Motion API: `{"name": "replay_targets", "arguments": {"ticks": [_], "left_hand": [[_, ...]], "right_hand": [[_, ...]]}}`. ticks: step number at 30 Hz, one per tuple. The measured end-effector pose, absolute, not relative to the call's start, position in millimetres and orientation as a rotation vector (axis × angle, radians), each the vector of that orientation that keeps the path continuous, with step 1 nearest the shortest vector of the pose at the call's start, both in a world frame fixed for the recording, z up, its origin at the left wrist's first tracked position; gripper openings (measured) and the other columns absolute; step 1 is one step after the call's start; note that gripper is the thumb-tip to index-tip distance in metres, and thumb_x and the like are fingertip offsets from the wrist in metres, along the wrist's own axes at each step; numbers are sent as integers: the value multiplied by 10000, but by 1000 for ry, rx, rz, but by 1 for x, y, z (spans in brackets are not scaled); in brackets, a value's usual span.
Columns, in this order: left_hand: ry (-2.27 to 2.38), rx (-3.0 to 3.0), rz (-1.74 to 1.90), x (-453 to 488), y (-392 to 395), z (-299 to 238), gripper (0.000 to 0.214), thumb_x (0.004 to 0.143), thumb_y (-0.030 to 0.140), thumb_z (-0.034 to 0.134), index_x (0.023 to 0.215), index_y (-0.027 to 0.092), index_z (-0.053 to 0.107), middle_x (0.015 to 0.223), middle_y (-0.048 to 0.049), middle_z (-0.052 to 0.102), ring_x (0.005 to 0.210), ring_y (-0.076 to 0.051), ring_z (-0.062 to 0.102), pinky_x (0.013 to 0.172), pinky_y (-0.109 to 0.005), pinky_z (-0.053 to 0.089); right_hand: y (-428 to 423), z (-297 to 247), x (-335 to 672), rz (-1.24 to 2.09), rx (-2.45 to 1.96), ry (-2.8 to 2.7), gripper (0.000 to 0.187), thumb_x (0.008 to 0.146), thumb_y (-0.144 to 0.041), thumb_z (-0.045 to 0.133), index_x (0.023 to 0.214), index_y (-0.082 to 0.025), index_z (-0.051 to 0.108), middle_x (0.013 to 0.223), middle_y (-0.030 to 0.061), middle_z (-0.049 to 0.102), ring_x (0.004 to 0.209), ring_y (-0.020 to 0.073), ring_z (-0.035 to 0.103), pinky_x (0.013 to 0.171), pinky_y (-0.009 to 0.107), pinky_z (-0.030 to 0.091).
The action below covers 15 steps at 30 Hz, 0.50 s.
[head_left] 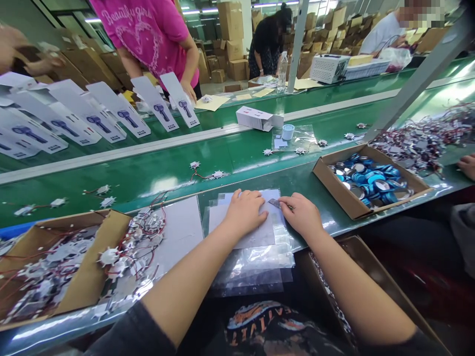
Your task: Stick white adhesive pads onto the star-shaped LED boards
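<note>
The left hand lay open and flat on clear plastic sheets on the green table, while the right hand gripped a small dark tab (too small to identify). Smoothing seemed in hand; the pinch looked to need the sheets kept steady.

Overhead tube lights glare on the plastic sheets; wide-angle distortion bends the frame's edges.
</note>
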<state>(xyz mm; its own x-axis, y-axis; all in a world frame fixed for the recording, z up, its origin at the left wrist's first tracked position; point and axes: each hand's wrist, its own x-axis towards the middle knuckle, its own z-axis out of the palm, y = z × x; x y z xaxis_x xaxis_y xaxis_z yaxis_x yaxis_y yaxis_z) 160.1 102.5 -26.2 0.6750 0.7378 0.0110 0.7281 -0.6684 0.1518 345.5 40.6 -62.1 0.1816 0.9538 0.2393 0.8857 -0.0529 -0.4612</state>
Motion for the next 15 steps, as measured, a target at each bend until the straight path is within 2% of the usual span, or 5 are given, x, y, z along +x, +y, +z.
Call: {"name": "replay_targets", "arguments": {"ticks": [15], "left_hand": [[1217,2739,98,161,104,-23,309,908,366,536,1138,231,692,1328,-69,624,1212,-292,545,1142,-585,276]], "right_hand": [[40,-61,344,161,-1974,-1717,276,946,-353,504,1036,-309,761,871,21,648,794,167,615,601,290,349]]}}
